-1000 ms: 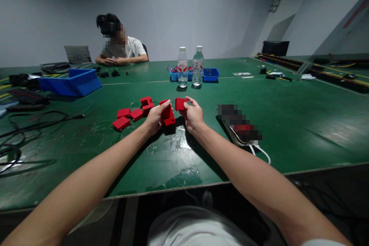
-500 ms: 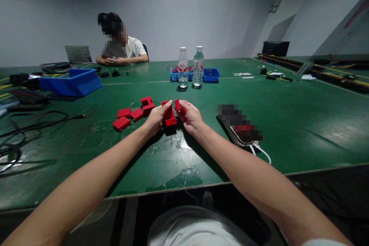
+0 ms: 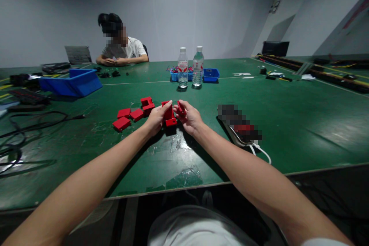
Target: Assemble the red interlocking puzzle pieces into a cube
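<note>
My left hand is closed on a red bracket-like part, its thumb lying along the top; a small hole shows at the part's near end. Just to the right, my right hand pinches a smaller red piece, apart from the bracket. Left of my hands, a red U-shaped part rests on the green table. Beside it lie three flat red blocks, one at the near left, one behind it and one nearer the U-shaped part.
Two water bottles stand ahead before small blue trays. At right lies a phone-like device with a white cable. A large blue bin and black cables are at left. A person sits across the table.
The small red piece in my right hand has turned and now looks narrower, and the right fingers have shifted around it. My left hand and the bracket have barely moved.
</note>
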Motion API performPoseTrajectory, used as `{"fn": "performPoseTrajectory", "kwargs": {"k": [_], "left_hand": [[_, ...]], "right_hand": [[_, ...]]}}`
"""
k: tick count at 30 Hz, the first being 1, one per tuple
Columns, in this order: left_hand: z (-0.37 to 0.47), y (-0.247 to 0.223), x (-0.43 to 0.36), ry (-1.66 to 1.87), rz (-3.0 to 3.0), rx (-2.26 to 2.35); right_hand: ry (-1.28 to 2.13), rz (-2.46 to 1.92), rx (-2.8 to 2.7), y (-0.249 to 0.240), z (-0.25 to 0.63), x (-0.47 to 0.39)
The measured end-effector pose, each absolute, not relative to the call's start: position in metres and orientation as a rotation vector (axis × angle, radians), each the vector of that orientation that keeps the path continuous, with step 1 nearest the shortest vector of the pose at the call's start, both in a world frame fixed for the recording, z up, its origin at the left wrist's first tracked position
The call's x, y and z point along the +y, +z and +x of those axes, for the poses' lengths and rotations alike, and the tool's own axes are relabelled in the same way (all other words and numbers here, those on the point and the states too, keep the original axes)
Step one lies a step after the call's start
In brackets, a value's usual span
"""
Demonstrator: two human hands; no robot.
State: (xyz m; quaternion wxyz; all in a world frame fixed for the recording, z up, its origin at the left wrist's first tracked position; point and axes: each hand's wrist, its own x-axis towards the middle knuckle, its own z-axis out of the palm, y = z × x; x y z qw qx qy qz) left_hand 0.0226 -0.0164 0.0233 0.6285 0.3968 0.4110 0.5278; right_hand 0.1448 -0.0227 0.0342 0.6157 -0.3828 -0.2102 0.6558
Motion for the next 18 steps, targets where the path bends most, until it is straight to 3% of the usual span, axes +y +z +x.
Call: {"fn": "performPoseTrajectory", "kwargs": {"k": [18], "left_hand": [[0.0222, 0.0223, -0.0145, 1.198, 0.924, 0.966]], "right_hand": [[1.538, -0.897, -0.351, 0.0363, 0.1430, -0.0188]]}}
